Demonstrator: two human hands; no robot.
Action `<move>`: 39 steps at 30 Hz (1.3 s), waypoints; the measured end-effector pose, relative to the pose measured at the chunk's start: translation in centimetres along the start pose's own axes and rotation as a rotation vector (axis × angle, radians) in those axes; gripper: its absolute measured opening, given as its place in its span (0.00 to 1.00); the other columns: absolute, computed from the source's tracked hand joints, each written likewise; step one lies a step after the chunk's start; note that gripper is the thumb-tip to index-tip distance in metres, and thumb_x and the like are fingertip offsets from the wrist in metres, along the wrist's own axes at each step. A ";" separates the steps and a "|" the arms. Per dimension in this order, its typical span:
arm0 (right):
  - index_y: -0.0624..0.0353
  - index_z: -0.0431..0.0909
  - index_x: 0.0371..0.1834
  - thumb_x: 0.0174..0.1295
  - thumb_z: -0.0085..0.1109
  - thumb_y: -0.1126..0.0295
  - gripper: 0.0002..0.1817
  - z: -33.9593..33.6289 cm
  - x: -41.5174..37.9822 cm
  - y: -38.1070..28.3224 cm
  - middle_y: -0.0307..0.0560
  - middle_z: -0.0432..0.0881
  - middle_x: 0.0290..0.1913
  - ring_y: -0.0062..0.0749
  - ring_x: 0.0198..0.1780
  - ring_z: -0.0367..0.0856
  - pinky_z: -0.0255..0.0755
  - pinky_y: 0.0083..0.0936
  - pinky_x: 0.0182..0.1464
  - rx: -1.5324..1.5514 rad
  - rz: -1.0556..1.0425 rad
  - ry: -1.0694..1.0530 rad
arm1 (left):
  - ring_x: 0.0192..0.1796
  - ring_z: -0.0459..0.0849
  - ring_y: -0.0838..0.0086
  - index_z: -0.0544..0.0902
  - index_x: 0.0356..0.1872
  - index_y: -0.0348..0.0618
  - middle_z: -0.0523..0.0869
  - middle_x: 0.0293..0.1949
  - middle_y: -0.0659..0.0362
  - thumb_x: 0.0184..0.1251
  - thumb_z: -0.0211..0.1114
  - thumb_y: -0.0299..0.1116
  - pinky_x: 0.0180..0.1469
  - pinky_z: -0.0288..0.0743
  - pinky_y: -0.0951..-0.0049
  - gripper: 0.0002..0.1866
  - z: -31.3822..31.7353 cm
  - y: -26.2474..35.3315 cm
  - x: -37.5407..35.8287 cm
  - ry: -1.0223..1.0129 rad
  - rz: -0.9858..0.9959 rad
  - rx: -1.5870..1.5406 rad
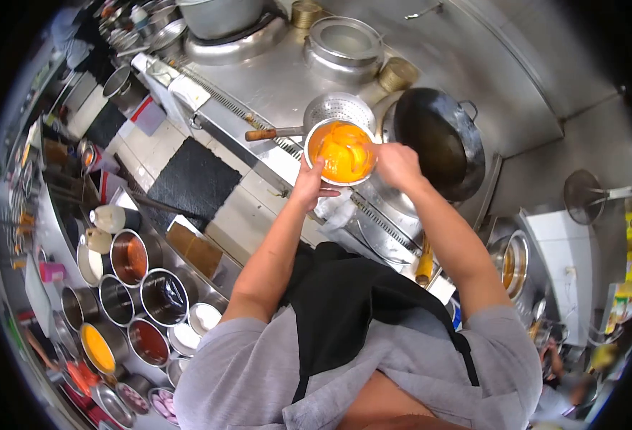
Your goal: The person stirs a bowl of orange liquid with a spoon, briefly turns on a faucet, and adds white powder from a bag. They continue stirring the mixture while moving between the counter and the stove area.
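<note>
In the middle of the head view, a round bowl with a white rim [309, 159] holds glossy orange-yellow liquid [344, 156], which looks like egg. My left hand [307, 186] grips the bowl from its near left side, fingers under it and thumb by the rim. At the right rim is my right hand [400, 166], its fingers closed; whatever they hold is blurred and hidden against the bowl. Just behind the bowl rests a perforated ladle [341, 107] with a wooden handle [262, 134] pointing left. A dark wok [437, 143] sits to the right of my right hand.
A lidded metal pot [344, 46] and a larger pot [223, 16] stand on the steel cooktop [269, 79]. Several sauce containers [150, 340] crowd the lower left. A black mat [195, 183] lies on the floor. Another person [561, 380] is at the lower right.
</note>
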State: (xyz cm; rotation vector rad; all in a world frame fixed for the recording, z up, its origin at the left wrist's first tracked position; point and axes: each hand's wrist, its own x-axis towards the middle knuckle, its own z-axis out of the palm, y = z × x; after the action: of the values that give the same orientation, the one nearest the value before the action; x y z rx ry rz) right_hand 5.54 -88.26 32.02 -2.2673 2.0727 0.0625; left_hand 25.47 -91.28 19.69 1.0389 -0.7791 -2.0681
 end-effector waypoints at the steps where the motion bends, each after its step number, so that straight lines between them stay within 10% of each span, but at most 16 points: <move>1: 0.45 0.84 0.57 0.61 0.52 0.72 0.21 1.1 -0.5 -0.7 0.54 0.88 0.40 0.50 0.41 0.88 0.80 0.49 0.41 0.006 -0.053 0.020 | 0.52 0.88 0.50 0.44 0.78 0.64 0.71 0.68 0.46 0.82 0.48 0.41 0.34 0.91 0.54 0.31 0.3 0.0 0.3 -0.005 0.011 -0.045; 8: 0.42 0.87 0.55 0.57 0.53 0.74 0.23 -1.6 -3.3 1.8 0.48 0.88 0.41 0.44 0.42 0.88 0.81 0.42 0.41 -0.055 -0.210 -0.034 | 0.56 0.85 0.47 0.47 0.77 0.60 0.69 0.70 0.47 0.83 0.45 0.43 0.41 0.90 0.45 0.28 -1.7 -0.6 0.4 -0.019 0.096 -0.053; 19: 0.50 0.87 0.47 0.61 0.55 0.68 0.14 1.2 -2.8 -0.2 0.52 0.88 0.37 0.48 0.41 0.89 0.81 0.46 0.42 -0.022 -0.098 -0.016 | 0.59 0.84 0.48 0.53 0.76 0.53 0.73 0.66 0.45 0.64 0.44 0.15 0.48 0.90 0.49 0.37 3.5 -0.3 -1.2 0.005 0.111 -0.045; 39: 0.46 0.89 0.42 0.58 0.58 0.67 0.13 0.1 -5.1 -0.1 0.50 0.89 0.38 0.46 0.45 0.89 0.81 0.43 0.46 -0.003 -0.208 -0.178 | 0.62 0.81 0.47 0.54 0.76 0.53 0.69 0.69 0.46 0.60 0.45 0.13 0.50 0.88 0.44 0.40 2.7 -2.2 -2.7 -0.045 0.059 -0.096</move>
State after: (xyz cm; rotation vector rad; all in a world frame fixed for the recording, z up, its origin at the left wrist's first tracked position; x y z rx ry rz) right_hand 5.20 -83.18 32.28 -2.3679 1.7444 0.2457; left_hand 23.74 -87.35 20.55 0.9091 -0.7168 -2.0633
